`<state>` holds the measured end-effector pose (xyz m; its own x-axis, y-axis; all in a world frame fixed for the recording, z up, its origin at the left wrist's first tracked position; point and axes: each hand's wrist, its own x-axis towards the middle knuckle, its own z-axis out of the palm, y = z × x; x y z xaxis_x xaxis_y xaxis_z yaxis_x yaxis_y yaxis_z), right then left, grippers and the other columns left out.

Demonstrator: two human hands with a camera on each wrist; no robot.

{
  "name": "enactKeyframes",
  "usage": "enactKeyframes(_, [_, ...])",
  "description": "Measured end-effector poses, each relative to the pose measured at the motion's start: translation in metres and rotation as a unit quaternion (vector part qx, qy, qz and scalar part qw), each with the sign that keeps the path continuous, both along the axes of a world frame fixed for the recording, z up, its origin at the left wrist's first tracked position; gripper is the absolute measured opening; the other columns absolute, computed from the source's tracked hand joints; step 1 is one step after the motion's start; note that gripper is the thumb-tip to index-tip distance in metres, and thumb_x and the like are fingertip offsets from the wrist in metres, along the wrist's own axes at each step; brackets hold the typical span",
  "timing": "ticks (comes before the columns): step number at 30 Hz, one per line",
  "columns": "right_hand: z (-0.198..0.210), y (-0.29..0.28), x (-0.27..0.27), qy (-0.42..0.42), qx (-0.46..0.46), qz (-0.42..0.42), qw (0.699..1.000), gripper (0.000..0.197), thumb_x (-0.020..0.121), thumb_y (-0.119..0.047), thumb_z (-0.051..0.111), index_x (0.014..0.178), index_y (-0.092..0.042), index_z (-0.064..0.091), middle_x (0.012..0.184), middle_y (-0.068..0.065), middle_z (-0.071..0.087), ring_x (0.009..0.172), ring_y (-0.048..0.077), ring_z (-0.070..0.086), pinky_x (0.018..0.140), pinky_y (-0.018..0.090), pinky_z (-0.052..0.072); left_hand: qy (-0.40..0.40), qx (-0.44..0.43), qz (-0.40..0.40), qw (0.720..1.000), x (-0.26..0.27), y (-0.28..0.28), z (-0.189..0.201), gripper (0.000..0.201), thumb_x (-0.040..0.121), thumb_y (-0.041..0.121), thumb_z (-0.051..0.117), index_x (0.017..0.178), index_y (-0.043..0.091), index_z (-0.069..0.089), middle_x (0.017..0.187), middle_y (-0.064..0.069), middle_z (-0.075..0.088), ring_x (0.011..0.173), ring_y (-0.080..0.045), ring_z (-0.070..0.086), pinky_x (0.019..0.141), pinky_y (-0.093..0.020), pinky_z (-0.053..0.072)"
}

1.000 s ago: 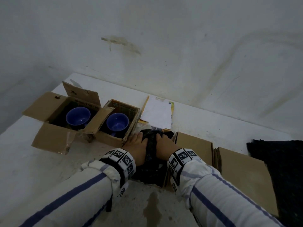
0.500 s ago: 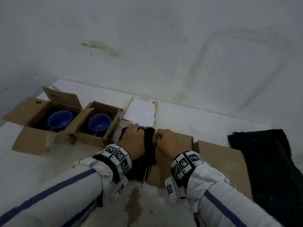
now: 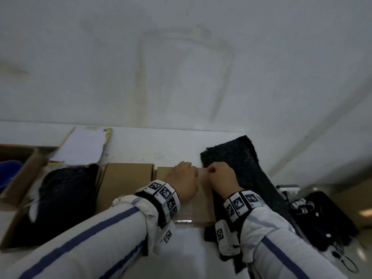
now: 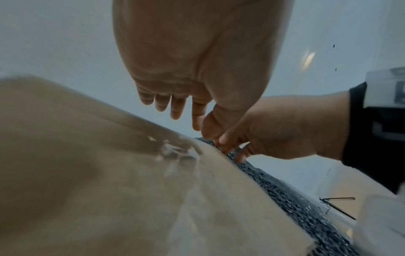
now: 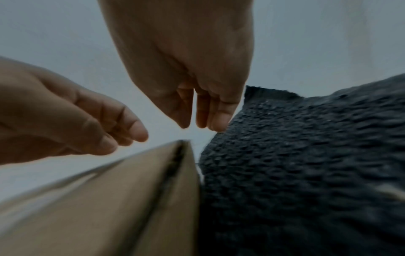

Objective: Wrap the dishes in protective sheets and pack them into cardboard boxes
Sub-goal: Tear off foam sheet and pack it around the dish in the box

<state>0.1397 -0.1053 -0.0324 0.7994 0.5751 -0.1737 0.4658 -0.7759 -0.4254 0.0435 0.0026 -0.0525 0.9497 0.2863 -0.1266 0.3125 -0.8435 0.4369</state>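
Note:
A black textured foam sheet (image 3: 237, 164) lies on the white table at the right, beside a flat folded cardboard box (image 3: 193, 204). My right hand (image 3: 218, 173) has curled fingers at the sheet's near-left edge (image 4: 232, 155) and pinches it; its fingertips (image 5: 219, 125) meet the sheet's corner (image 5: 285, 155). Over the flat cardboard (image 4: 109, 173) hovers my left hand (image 3: 184, 177), fingers (image 4: 175, 109) loosely hanging and holding nothing. At the left, an open box (image 3: 12, 234) holds a black-wrapped bundle (image 3: 64, 196). A blue bowl (image 3: 8, 172) shows at the left edge.
A second flat cardboard box (image 3: 124, 184) lies between the open box and my hands. White paper (image 3: 82, 148) rests near the wall behind. Black gear with cables (image 3: 326, 220) sits off the table's right end. The wall stands close behind the table.
Both hands let go of the black-wrapped bundle in the open box and moved right to the flat cardboard and the black sheet. The head view swung right with them.

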Motion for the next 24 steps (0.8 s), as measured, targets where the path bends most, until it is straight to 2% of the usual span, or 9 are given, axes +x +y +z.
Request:
enactKeyframes(2, [-0.010, -0.020, 0.014, -0.005, -0.072, 0.009, 0.997, 0.030, 0.088, -0.010, 0.049, 0.115, -0.012, 0.062, 0.127, 0.013, 0.050, 0.114, 0.030, 0.051, 0.095, 0.034, 0.045, 0.008, 0.003, -0.017, 1.000, 0.013, -0.012, -0.002, 0.036, 0.083, 0.012, 0.050, 0.120, 0.010, 0.053, 0.131, -0.010, 0.044, 0.127, -0.028, 0.036, 0.106, -0.038, 0.033])
enactKeyframes(5, [-0.029, -0.045, 0.024, -0.012, -0.158, 0.043, 0.986, 0.037, 0.091, -0.019, 0.053, 0.126, -0.011, 0.049, 0.133, 0.013, 0.036, 0.123, 0.033, 0.037, 0.101, 0.037, 0.039, -0.011, 0.016, -0.023, 1.000, 0.030, -0.029, -0.013, 0.029, 0.086, 0.014, 0.047, 0.113, 0.011, 0.055, 0.123, -0.009, 0.049, 0.119, -0.027, 0.040, 0.100, -0.036, 0.035])
enactKeyframes(8, [-0.044, -0.054, 0.026, -0.055, -0.162, 0.073, 0.982, 0.034, 0.091, -0.019, 0.052, 0.122, -0.009, 0.050, 0.131, 0.012, 0.035, 0.121, 0.032, 0.035, 0.098, 0.036, 0.040, -0.028, 0.012, -0.007, 1.000, 0.037, -0.033, -0.023, 0.032, 0.084, 0.020, 0.052, 0.115, 0.012, 0.058, 0.122, -0.008, 0.052, 0.118, -0.026, 0.043, 0.100, -0.034, 0.036])
enactKeyframes(12, [-0.054, -0.057, 0.032, -0.080, -0.141, 0.089, 0.983, 0.025, 0.093, -0.012, 0.044, 0.112, -0.009, 0.059, 0.127, 0.011, 0.039, 0.117, 0.031, 0.038, 0.093, 0.034, 0.042, -0.033, -0.004, 0.005, 0.999, 0.039, -0.031, -0.031, 0.037, 0.080, 0.021, 0.055, 0.117, 0.013, 0.059, 0.131, -0.010, 0.050, 0.129, -0.025, 0.040, 0.108, -0.034, 0.032])
enactKeyframes(14, [-0.055, -0.058, 0.037, -0.070, -0.103, 0.079, 0.989, 0.023, 0.093, -0.012, 0.045, 0.106, -0.007, 0.064, 0.122, 0.012, 0.044, 0.114, 0.032, 0.042, 0.092, 0.033, 0.041, -0.041, -0.015, 0.019, 0.999, 0.038, -0.031, -0.030, 0.034, 0.084, 0.019, 0.053, 0.117, 0.014, 0.059, 0.135, -0.009, 0.048, 0.132, -0.024, 0.037, 0.110, -0.033, 0.029])
enactKeyframes(16, [-0.051, -0.058, 0.043, -0.057, -0.015, 0.047, 0.997, 0.018, 0.087, -0.012, 0.054, 0.094, -0.003, 0.068, 0.111, 0.014, 0.050, 0.109, 0.031, 0.047, 0.089, 0.029, 0.040, -0.054, -0.013, 0.034, 0.998, 0.038, -0.030, -0.028, 0.029, 0.088, 0.023, 0.050, 0.115, 0.017, 0.061, 0.131, -0.006, 0.051, 0.126, -0.024, 0.041, 0.108, -0.034, 0.030])
enactKeyframes(19, [-0.034, -0.058, 0.047, -0.065, 0.133, 0.003, 0.989, 0.011, 0.076, -0.012, 0.063, 0.074, -0.001, 0.065, 0.088, 0.010, 0.052, 0.094, 0.030, 0.052, 0.078, 0.024, 0.033, -0.066, -0.041, 0.074, 0.994, 0.039, -0.027, -0.014, 0.032, 0.094, 0.042, 0.044, 0.090, 0.016, 0.063, 0.097, -0.006, 0.060, 0.098, -0.026, 0.054, 0.088, -0.036, 0.041])
enactKeyframes(21, [-0.020, -0.053, 0.044, -0.077, 0.200, 0.012, 0.977, 0.019, 0.070, -0.022, 0.056, 0.068, -0.004, 0.063, 0.081, 0.001, 0.048, 0.085, 0.023, 0.049, 0.074, 0.020, 0.029, -0.039, -0.131, 0.100, 0.986, 0.040, -0.029, 0.003, 0.048, 0.097, 0.050, 0.037, 0.074, 0.012, 0.054, 0.074, -0.007, 0.054, 0.080, -0.027, 0.056, 0.074, -0.034, 0.042])
enactKeyframes(24, [-0.004, -0.040, 0.033, -0.099, 0.254, 0.065, 0.960, 0.035, 0.065, -0.037, 0.044, 0.066, -0.006, 0.062, 0.078, -0.005, 0.047, 0.078, 0.014, 0.044, 0.072, 0.018, 0.029, -0.019, -0.294, 0.151, 0.944, 0.039, -0.033, 0.027, 0.050, 0.096, 0.054, 0.034, 0.077, 0.012, 0.053, 0.069, -0.007, 0.056, 0.067, -0.024, 0.057, 0.068, -0.033, 0.047])
